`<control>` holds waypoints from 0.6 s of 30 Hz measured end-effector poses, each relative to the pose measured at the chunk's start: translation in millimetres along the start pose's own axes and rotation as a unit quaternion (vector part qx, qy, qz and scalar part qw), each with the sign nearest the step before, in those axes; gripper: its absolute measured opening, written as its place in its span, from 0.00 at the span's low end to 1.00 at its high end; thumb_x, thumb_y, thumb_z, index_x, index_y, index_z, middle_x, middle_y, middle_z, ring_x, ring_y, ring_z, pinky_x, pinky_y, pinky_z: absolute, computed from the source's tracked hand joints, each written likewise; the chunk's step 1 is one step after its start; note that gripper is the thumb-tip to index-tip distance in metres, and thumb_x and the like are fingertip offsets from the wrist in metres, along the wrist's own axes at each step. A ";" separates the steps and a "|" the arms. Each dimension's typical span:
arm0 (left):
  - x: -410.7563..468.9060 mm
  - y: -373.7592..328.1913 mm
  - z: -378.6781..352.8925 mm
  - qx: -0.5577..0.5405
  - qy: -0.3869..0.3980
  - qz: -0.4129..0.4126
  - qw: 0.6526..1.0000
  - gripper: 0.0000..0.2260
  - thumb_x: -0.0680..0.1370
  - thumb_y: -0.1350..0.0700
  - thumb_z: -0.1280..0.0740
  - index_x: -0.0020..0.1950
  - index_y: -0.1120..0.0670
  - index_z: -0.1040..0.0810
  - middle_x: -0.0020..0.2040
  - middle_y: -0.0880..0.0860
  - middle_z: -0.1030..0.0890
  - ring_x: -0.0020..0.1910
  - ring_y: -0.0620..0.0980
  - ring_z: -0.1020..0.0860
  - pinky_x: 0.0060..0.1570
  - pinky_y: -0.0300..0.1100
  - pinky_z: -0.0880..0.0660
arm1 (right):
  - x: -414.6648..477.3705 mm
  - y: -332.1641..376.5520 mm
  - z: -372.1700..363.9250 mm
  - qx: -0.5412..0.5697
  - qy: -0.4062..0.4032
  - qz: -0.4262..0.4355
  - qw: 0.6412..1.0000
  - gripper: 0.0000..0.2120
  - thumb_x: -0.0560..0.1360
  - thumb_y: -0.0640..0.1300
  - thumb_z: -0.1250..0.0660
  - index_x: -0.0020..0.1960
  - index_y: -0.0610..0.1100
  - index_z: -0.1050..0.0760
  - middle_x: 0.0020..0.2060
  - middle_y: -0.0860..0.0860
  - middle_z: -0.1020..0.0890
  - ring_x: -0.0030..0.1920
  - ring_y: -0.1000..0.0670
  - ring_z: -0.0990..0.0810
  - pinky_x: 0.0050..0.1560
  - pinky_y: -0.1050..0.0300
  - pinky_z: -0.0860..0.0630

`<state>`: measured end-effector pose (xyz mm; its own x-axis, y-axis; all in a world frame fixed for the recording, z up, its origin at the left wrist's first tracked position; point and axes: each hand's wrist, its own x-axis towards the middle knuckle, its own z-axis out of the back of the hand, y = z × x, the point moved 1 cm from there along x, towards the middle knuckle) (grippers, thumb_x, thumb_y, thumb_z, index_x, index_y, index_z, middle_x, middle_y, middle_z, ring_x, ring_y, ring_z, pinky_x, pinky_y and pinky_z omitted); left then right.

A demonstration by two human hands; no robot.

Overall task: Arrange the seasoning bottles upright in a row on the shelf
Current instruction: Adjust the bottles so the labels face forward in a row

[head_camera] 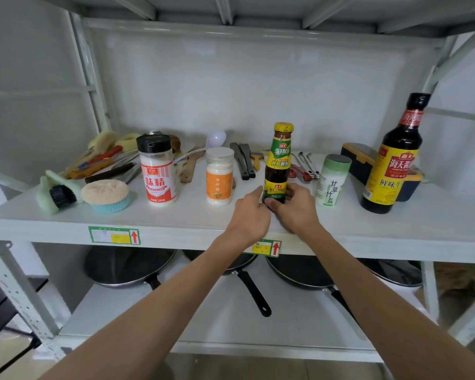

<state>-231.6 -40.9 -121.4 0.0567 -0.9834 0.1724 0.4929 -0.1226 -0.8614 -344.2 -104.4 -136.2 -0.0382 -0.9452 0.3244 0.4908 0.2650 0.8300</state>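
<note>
Several seasoning bottles stand upright in a row on the white shelf: a red-labelled shaker with a black cap, a small orange-labelled jar, a dark sauce bottle with a yellow cap, a green-topped salt shaker and a tall soy sauce bottle at the right. My right hand grips the base of the yellow-capped sauce bottle. My left hand touches the same base from the left, fingers curled.
Behind the row lie utensils: knives, a wooden spatula, tongs, a white ladle. A scrub brush and scouring pads sit at the left, a dark lunch box at the right. Pans rest on the lower shelf.
</note>
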 end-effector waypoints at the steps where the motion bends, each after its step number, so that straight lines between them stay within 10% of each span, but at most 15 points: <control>1: -1.1 -1.5 -0.9 -0.002 0.000 -0.007 1.000 0.24 0.79 0.67 0.47 0.76 0.57 0.36 0.71 0.59 0.29 0.70 0.56 0.30 0.59 0.34 0.36 | -0.3 0.5 0.2 -0.002 0.000 0.001 1.000 0.23 0.69 0.41 0.24 0.63 0.41 0.24 0.57 0.46 0.17 0.56 0.47 0.19 0.59 0.55 0.25; 10: 0.8 -1.4 -7.4 -0.022 -0.003 -0.042 0.999 0.20 0.81 0.64 0.47 0.70 0.53 0.28 0.64 0.55 0.22 0.56 0.46 0.27 0.54 0.35 0.34 | -2.4 0.1 2.1 0.018 -0.008 0.003 1.000 0.23 0.68 0.41 0.23 0.61 0.40 0.23 0.54 0.46 0.16 0.53 0.48 0.18 0.56 0.57 0.23; 18: -11.8 -10.3 -7.2 -0.012 -0.049 -0.065 0.997 0.24 0.79 0.68 0.45 0.75 0.55 0.35 0.69 0.55 0.26 0.67 0.52 0.28 0.55 0.31 0.37 | -3.3 1.0 22.7 0.010 -0.006 -0.065 0.998 0.29 0.69 0.35 0.28 0.69 0.38 0.30 0.61 0.44 0.21 0.61 0.46 0.22 0.57 0.59 0.26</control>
<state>-243.7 -29.1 -118.0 0.0785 -0.9413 0.3284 0.4810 -0.2527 -0.8395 -363.4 -96.7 -126.2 -0.1103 -0.9695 0.2191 0.4644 0.1446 0.8738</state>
